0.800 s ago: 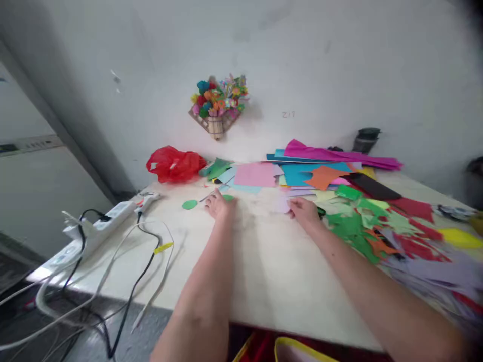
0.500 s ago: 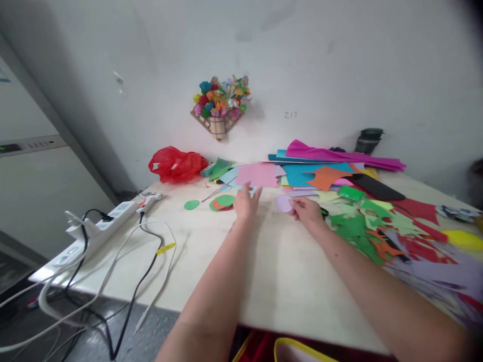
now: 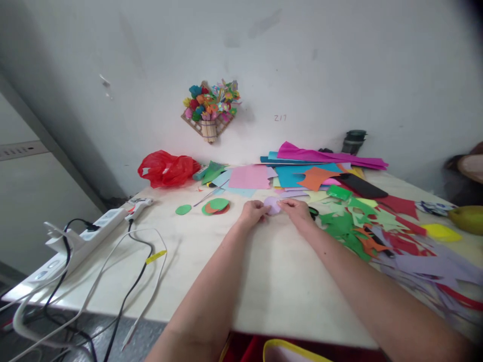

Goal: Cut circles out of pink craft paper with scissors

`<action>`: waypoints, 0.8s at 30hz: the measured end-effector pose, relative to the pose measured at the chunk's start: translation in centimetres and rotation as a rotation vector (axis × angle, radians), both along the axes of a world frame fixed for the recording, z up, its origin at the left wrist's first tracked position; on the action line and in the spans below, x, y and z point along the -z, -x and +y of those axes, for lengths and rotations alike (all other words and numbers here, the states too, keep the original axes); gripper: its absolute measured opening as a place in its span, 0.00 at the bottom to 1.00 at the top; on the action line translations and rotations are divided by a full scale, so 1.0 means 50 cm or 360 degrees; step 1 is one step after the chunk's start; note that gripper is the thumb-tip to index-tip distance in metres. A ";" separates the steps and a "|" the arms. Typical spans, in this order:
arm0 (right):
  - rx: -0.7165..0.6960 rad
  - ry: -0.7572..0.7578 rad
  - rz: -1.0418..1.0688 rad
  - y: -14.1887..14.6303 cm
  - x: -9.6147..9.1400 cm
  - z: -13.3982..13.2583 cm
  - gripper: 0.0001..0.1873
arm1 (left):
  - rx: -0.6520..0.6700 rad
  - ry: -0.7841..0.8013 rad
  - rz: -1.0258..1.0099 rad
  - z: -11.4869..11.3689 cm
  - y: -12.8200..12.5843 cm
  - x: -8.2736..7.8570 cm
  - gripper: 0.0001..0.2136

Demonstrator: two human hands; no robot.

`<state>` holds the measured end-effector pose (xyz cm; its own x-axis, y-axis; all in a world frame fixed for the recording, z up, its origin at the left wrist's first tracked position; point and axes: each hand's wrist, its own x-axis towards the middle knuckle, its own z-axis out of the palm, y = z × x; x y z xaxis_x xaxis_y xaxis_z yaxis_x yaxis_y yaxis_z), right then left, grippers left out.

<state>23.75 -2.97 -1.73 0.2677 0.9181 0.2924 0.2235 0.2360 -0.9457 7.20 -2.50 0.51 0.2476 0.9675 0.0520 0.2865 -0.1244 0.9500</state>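
Against a pale wall (image 3: 324, 65) stands a cream desk (image 3: 279, 281), coloured scraps (image 3: 337, 226) strewn across its right side. Left hand (image 3: 253, 213) and right hand (image 3: 298, 211) pinch opposite edges of a lilac disc (image 3: 272, 206), just right of a small pile of green and orange discs (image 3: 219, 204).

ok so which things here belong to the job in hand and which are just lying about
Seemingly part of the job:
- lilac disc, held in the left hand and right hand
- overlapping green and orange discs
- single green disc

Probably just lying about:
- red plastic bag
- white power strip
- dark lidded cup
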 end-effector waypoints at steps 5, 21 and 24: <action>0.0004 0.0061 -0.0048 0.001 0.007 0.005 0.15 | -0.0011 0.0035 -0.0127 -0.001 -0.002 0.001 0.09; 0.0015 0.0423 -0.0164 0.021 -0.024 0.082 0.14 | -0.0450 0.0221 -0.0825 0.023 -0.010 0.022 0.06; 0.0083 0.0393 -0.0336 0.016 -0.031 0.136 0.13 | -0.0541 0.0237 -0.0938 0.027 -0.009 0.025 0.07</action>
<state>22.95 3.83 -0.18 0.2733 0.9548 0.1166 0.4264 -0.0116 -0.9045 7.66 -1.16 -0.72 -0.0990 0.9936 -0.0545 -0.2825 0.0244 0.9589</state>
